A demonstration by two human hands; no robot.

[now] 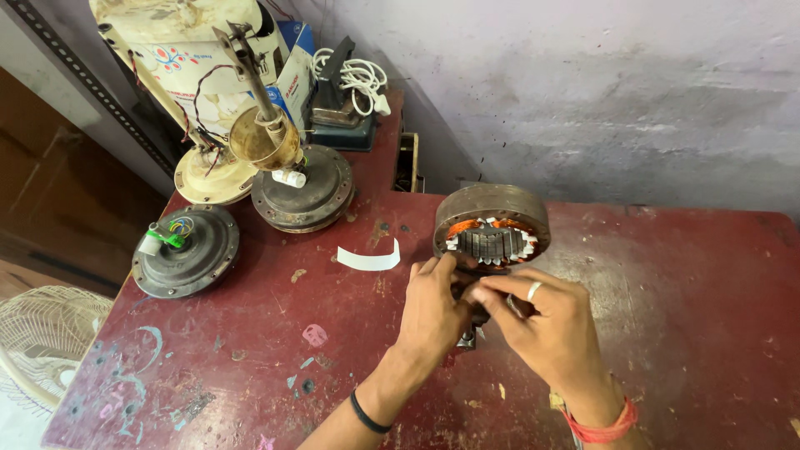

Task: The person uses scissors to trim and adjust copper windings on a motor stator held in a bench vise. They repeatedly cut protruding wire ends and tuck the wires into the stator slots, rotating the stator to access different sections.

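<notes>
A round fan motor stator with copper windings and a rusty outer ring stands tilted on the red table. My left hand reaches up to its lower edge, fingers touching the windings. My right hand, wearing a ring, pinches something small next to the left fingers just below the stator; what it pinches is hidden. A small metal part pokes out under the hands.
Two closed fan motor housings and a cream one stand at the left. A curled white paper strip lies mid-table. A white cable coil sits at the back. A fan guard is on the floor, left.
</notes>
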